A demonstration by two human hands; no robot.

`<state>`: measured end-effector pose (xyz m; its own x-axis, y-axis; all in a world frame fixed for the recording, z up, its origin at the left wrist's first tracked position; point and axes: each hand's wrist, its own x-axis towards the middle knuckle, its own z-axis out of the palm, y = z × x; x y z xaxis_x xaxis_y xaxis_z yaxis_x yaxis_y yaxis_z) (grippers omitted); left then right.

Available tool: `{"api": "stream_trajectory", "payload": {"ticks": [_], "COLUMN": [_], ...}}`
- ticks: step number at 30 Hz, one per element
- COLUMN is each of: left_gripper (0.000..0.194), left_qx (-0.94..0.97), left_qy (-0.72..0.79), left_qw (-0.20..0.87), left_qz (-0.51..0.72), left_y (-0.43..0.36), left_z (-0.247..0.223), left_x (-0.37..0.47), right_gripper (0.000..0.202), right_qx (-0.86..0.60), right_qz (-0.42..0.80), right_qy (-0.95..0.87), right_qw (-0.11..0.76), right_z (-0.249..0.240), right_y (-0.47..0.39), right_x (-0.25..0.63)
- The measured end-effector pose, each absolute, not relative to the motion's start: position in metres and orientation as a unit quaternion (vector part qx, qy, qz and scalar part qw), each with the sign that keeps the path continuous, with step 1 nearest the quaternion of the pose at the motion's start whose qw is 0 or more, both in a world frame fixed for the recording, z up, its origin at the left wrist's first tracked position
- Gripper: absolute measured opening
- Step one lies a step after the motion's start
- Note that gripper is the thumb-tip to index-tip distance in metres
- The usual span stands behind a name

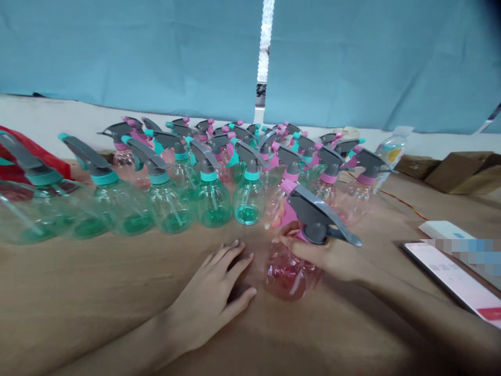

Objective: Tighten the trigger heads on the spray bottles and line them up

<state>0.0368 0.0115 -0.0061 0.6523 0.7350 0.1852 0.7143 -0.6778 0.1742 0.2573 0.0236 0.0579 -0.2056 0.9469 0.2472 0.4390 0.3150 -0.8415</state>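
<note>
My right hand point(313, 250) is wrapped round the neck of a pink spray bottle point(287, 277), which has a grey head and a pink nozzle. The bottle stands on the brown table point(117, 308), its nozzle turned to the left and away from me. Just left of it, my left hand point(219, 282) lies flat on the table with its fingers spread, holding nothing. Beyond the hands stands a front row of spray bottles, among them a green spray bottle point(249, 201) with a teal collar and a pink-collared spray bottle point(360, 190).
Several more green and pink spray bottles crowd behind the front row. At the right lie a phone point(450, 277), a white box point(446, 230) and brown cardboard point(457, 172). A clear drink bottle point(393, 149) stands at the back right, and red material point(35, 151) at the left.
</note>
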Motion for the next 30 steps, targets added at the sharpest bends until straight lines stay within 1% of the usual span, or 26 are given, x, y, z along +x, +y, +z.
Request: {"api": "stream_trajectory", "payload": {"ticks": [3, 6, 9, 16, 22, 26, 29, 30], "left_gripper": [0.048, 0.048, 0.048, 0.047, 0.048, 0.048, 0.047, 0.047], "left_qx": [0.909, 0.909, 0.91, 0.909, 0.907, 0.908, 0.909, 0.909], "left_qy": [0.4, 0.398, 0.398, 0.398, 0.404, 0.403, 0.4, 0.399], "left_qw": [0.039, 0.036, 0.037, 0.038, 0.037, 0.038, 0.038, 0.037], "left_qz": [0.114, 0.115, 0.115, 0.115, 0.108, 0.109, 0.113, 0.114], "left_y": [0.0113, 0.0109, 0.0103, 0.0114, 0.0112, 0.0105, 0.0107, 0.0109], "left_z": [-0.0056, -0.0056, -0.0056, -0.0052, -0.0069, -0.0083, -0.0088, -0.0088], "left_x": [0.0373, 0.0372, 0.0371, 0.0378, 0.0373, 0.0362, 0.0358, 0.0358], "right_gripper": [0.008, 0.014, 0.013, 0.009, 0.011, 0.009, 0.011, 0.011], "right_qx": [-0.492, -0.487, -0.48, -0.498, -0.464, -0.462, -0.465, -0.465], "right_qz": [0.347, 0.328, 0.315, 0.312, 0.333, 0.343, 0.331, 0.311], "right_qy": [-0.695, -0.697, -0.698, -0.707, -0.716, -0.72, -0.716, -0.719], "right_qw": [0.393, 0.411, 0.427, 0.392, 0.401, 0.387, 0.402, 0.412], "right_z": [0.0561, 0.0595, 0.0633, 0.0584, 0.0567, 0.0572, 0.0594, 0.0604], "right_y": [0.0244, 0.025, 0.025, 0.0264, 0.0286, 0.0292, 0.0279, 0.0274], "right_x": [0.255, 0.2504, 0.248, 0.2521, 0.2536, 0.2541, 0.2524, 0.2515]}}
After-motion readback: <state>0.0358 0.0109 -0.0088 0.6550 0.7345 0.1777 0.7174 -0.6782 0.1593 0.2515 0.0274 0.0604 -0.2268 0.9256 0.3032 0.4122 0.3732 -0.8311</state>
